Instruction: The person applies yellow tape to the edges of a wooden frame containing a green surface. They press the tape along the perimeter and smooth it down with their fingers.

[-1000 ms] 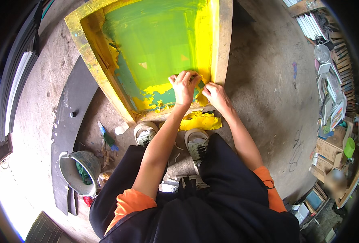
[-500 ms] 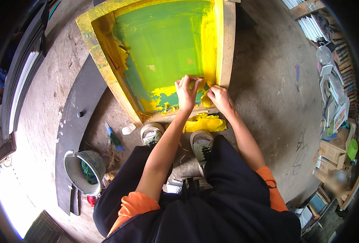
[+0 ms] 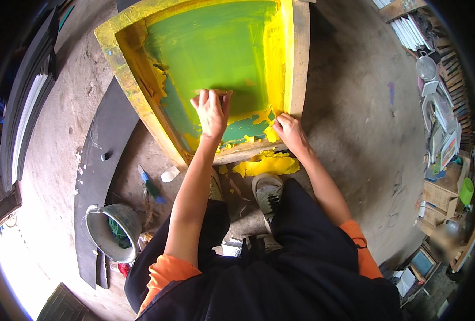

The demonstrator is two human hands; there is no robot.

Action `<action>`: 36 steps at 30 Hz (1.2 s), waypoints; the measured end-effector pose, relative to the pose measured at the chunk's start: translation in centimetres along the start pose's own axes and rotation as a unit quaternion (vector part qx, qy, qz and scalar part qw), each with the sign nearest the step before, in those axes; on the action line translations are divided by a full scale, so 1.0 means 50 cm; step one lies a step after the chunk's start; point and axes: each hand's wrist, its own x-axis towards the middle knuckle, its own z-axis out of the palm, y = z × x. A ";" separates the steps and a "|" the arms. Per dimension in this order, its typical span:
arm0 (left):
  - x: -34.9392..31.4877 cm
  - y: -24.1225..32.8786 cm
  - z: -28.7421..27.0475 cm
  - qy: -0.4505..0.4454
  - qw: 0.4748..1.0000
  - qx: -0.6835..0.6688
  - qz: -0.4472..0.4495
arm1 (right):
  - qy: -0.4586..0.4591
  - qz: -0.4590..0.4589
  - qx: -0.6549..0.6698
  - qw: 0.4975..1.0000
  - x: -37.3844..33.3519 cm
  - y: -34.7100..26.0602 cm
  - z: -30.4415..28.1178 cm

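A wooden frame [image 3: 300,59] with green mesh [image 3: 210,51] stretched across it stands before me, smeared with yellow. My left hand [image 3: 211,113] is over the mesh near its lower middle, fingers curled. Whatever lies at its fingertips is hidden. My right hand [image 3: 291,131] is closed at the frame's lower right corner, pinching a loose yellow film [image 3: 271,134] at the edge of the mesh. Ragged yellow bits cling along the mesh's lower border. Below the frame, a crumpled yellow sheet of peeled film [image 3: 268,165] lies on the floor by my shoe [image 3: 268,193].
At left a grey bucket [image 3: 96,227] with green stuff inside stands by a dark curved board [image 3: 99,155]. A blue-handled knife [image 3: 150,187] and a small white bottle [image 3: 170,174] lie near the frame. Cardboard boxes [image 3: 438,197] and clutter line the right side.
My left hand has moved left and slightly up over the mesh, away from the right hand. The right hand stays at the corner. My left foot has shifted partly behind the left forearm.
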 end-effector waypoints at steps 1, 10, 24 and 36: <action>-0.002 0.002 -0.005 -0.023 1.000 0.008 0.014 | 0.033 -0.013 -0.022 0.999 0.000 -0.001 0.007; -0.117 0.082 0.014 -0.090 0.994 0.056 0.013 | -0.002 0.157 -0.128 0.979 0.032 -0.041 0.038; -0.072 0.133 0.086 -0.143 0.987 0.068 0.009 | 0.006 0.028 -0.120 0.992 0.019 -0.020 0.001; -0.065 0.118 0.087 -0.133 0.980 0.086 0.122 | 0.010 0.003 -0.071 0.997 0.008 -0.016 -0.006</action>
